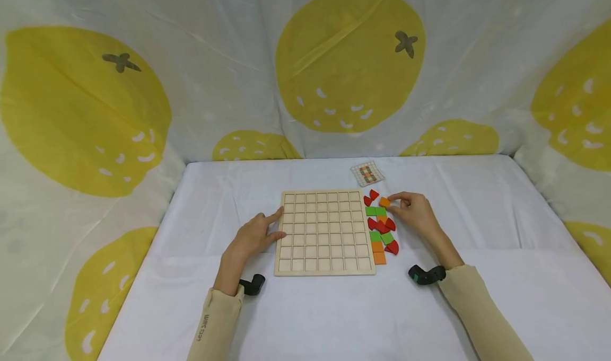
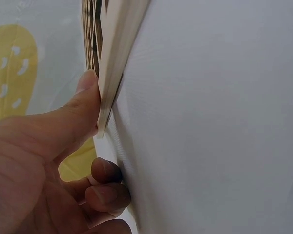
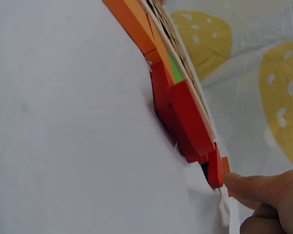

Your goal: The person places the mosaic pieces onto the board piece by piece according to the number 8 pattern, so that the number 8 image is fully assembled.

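Note:
A wooden grid board (image 1: 325,273) lies flat on the white cloth. At its left edge is my left hand (image 1: 253,236), with the forefinger and thumb laid against the frame. The left wrist view has the thumb (image 2: 83,105) touching the board's rim (image 2: 115,53), the other fingers loosely bent below. Beyond the board's right side, my right hand (image 1: 419,215) pinches an orange square tile (image 1: 384,202) between thumb and forefinger. In the right wrist view that tile (image 3: 226,165) is mostly hidden behind a fingertip and a red piece (image 3: 215,168).
Along the board's right edge lie red rounded wedges (image 1: 392,247), green squares (image 1: 375,211) and orange squares (image 1: 378,257), some overlapping. A small pattern card (image 1: 367,174) sits behind them. Lemon-printed cloth (image 1: 350,59) hangs at the back and sides.

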The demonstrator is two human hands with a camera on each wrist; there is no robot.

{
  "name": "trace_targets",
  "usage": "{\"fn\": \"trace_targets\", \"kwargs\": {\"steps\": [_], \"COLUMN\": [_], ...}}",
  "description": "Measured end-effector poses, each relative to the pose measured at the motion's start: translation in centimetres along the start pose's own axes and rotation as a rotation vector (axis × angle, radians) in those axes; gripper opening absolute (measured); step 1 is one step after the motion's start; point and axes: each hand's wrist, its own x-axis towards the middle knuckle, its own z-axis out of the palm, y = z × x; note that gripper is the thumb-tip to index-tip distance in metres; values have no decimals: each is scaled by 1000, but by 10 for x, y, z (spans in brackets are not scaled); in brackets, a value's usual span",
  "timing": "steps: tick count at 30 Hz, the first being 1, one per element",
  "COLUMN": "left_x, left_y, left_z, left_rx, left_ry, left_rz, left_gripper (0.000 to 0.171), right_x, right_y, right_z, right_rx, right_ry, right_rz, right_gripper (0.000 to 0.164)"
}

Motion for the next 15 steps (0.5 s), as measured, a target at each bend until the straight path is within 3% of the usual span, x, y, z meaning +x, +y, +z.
{"fn": "trace_targets", "kwargs": {"steps": [15], "left_x": [1], "left_y": [-4], "left_z": [1], "left_rx": [-5], "left_ry": [4], "left_rz": [8], "left_gripper": [72], "right_x": [-5], "right_y": [-25], "right_z": [7], "right_rx": [111], "right_ry": [-93], "right_rz": [28], "right_gripper": [34]}}
